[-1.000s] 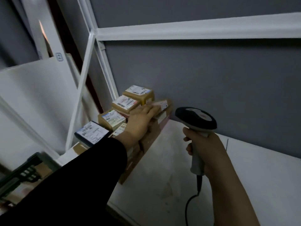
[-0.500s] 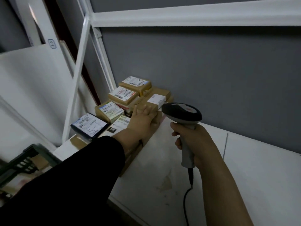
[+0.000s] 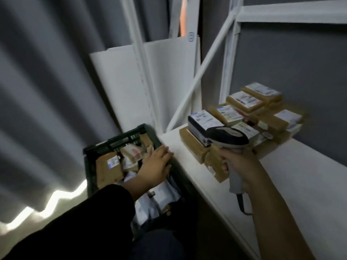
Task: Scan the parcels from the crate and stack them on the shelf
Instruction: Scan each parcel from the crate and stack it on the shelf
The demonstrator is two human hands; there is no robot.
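From the head camera I see my left hand reaching down into the dark green plastic crate that stands on the floor just beside the shelf's left end. The hand lies palm down with the fingers spread flat over the parcels inside; it is released, gripping nothing that I can make out. The crate holds a jumble of parcels: a brown cardboard box with a small white and blue label lies at the left, a box with red print sits near the far wall just beyond my fingertips, and pale plastic mailer bags lie under my wrist and sleeve.

My right hand is clenched around the grey handle of the barcode scanner, whose dark head points left above the shelf; its cable hangs below my fist.

On the white shelf board the stacked parcels form a low pile against the grey back wall, at the shelf's left end. They are mostly tan cardboard boxes with white shipping labels facing up, with one black box lying on top at the near left. The picture is motion-blurred, so I cannot read the label print.
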